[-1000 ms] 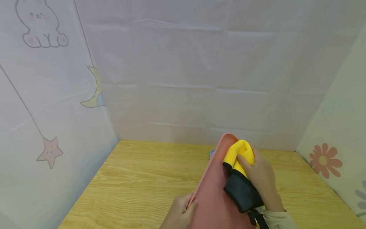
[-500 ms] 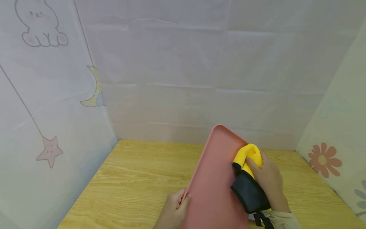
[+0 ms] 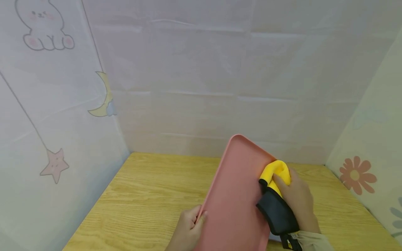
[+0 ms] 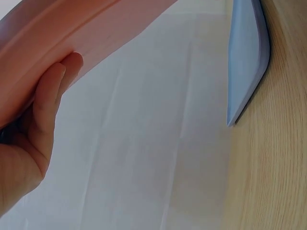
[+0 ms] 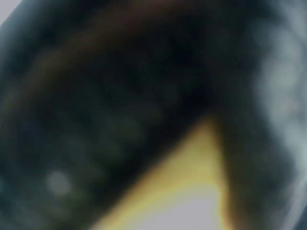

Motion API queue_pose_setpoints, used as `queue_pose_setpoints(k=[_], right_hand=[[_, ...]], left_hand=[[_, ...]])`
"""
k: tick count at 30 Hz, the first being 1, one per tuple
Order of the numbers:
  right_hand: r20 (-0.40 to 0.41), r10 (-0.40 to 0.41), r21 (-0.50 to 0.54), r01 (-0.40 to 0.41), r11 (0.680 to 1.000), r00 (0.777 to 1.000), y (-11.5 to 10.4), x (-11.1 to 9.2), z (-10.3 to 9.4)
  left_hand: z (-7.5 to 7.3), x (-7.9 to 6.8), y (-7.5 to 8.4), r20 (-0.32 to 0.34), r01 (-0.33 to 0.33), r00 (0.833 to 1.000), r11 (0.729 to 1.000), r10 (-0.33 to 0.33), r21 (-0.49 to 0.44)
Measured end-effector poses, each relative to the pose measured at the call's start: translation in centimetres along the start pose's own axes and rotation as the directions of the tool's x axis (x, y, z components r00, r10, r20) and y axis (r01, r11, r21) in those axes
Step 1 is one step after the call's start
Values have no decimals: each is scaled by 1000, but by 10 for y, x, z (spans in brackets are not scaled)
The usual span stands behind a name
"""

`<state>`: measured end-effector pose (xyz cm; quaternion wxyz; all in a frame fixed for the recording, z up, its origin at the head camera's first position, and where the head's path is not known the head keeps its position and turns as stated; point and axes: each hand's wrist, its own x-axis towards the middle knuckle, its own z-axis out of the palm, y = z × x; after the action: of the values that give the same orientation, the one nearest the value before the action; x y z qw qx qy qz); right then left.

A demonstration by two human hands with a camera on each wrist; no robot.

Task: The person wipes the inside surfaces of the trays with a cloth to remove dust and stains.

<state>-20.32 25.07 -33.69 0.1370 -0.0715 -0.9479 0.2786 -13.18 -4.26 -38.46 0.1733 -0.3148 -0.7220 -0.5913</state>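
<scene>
A pink tray (image 3: 233, 195) is held up off the table at a steep tilt, its inner face toward me. My left hand (image 3: 188, 225) grips its left rim, thumb on the inside; in the left wrist view, the fingers (image 4: 48, 91) lie along the tray's underside. A yellow and dark grey cloth (image 3: 277, 214) with black edging is bunched in my right hand (image 3: 296, 195), which holds it at the tray's right rim. The cloth's dark part hangs down toward the wrist. Blurred dark cloth (image 5: 120, 120) fills most of the right wrist view.
A light blue tray (image 4: 247, 62) rests on the wooden table (image 3: 141, 195); in the head view the pink tray hides most of it. Printed wall sheets (image 3: 194, 80) enclose the back and both sides.
The pink tray has shifted left and slightly up, showing more of its inner face. My right hand and the cloth have moved right and a little down, toward the tray's right rim.
</scene>
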Motion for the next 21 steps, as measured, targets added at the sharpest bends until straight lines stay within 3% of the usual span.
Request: queue_pose_setpoints(k=[5,14,21], right_hand=[[-40,-2,21,3,1000,999,-6,-3,5],[-60,-52,87,57,995,997,-25,-9,10],[-85,-90,110,99,989,992,-40,-14,11]], left_hand=[[4,0,-2,-17,-47,999,999,47,15],[14,0,-2,-18,-56,998,998,56,32],[21,1,-2,-22,-103,994,990,106,96]])
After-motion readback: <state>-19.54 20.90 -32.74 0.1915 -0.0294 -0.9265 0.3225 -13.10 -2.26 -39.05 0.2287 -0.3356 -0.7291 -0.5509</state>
